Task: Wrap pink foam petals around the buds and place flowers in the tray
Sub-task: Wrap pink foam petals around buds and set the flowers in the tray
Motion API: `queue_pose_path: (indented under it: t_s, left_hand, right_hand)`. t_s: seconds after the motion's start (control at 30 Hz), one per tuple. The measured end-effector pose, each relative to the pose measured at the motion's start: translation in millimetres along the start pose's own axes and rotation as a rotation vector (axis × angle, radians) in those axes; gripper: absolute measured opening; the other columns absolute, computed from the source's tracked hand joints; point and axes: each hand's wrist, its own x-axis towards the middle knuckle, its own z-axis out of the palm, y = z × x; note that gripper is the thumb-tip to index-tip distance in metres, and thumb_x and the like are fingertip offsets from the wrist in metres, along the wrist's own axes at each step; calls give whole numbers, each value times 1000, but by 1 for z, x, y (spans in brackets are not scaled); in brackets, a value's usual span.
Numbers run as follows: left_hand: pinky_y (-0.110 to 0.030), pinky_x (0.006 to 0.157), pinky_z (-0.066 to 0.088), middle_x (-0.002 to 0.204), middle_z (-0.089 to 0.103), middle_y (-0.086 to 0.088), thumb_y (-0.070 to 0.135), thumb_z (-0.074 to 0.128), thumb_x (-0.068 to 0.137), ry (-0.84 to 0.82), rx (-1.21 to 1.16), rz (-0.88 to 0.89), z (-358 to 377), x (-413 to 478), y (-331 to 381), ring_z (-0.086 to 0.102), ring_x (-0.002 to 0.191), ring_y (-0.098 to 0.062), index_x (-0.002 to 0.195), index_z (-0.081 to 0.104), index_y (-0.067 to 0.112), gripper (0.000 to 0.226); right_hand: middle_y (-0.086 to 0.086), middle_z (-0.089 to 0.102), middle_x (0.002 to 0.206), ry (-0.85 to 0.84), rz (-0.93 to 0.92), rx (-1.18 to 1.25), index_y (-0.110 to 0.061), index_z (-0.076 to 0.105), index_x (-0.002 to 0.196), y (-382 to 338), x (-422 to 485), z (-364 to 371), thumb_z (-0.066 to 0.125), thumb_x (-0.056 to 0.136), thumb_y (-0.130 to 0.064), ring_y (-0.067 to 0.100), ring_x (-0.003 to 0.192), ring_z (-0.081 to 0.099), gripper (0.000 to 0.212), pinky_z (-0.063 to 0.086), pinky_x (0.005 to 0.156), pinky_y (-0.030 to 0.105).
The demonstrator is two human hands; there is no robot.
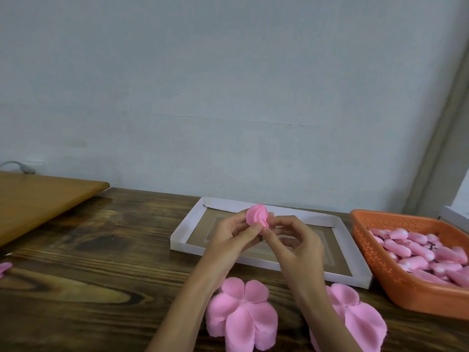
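Pink foam flower (257, 215) is held up in the air over the white tray (183, 246), toward the middle of the desk's far edge, its petals coiled tight and facing up. Both hands grip it at the base: the left hand (236, 235) curls its fingers round the lower side, and the right hand (297, 247) pinches in from the other side with thumb and forefinger, probably to press the last petal closed before it goes into the tray just beneath. Flat petal pieces (241, 313) lie by the near edge within reach, and an orange basket (396, 283) of buds (418, 250) sits at the right edge. The bud inside the flower is covered by the wrap, and the fingers hide its base. The hands block part of the tray's floor, and the frame cuts off the basket and the near petals.
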Motion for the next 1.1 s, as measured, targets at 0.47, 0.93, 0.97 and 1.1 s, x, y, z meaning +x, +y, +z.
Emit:
queue_pose_path:
  t_s: [0.47,0.93,0.97,1.1]
  left_hand:
    - [-35,109,51,139,69,-6,29,61,106,63,-132,6,4,4,-1,61,134,-24,135,71,20,31]
    - [-33,102,55,134,71,-11,27,71,96,57,-165,54,3,2,2,64,130,-27,130,74,17,36]
    - [-34,103,55,134,71,-11,30,74,95,70,-154,57,3,2,2,64,130,-28,130,74,18,37]
    - [-34,97,57,129,74,-7,42,83,87,103,-112,37,-1,1,4,69,123,-24,126,77,23,44]
  right_hand:
    - [-17,76,96,101,-162,-110,-36,74,98,2,-9,8,85,86,-19,14,91,74,24,62,78,37]
    - [6,78,90,96,45,256,-13,72,94,0,-3,6,88,77,1,24,87,77,27,62,80,28]
    - [9,78,89,69,81,296,-10,71,94,0,-2,5,87,78,2,26,87,77,26,62,79,28]
    - [14,79,90,-59,189,377,-1,72,98,-3,0,2,84,81,3,29,89,78,22,61,80,26]
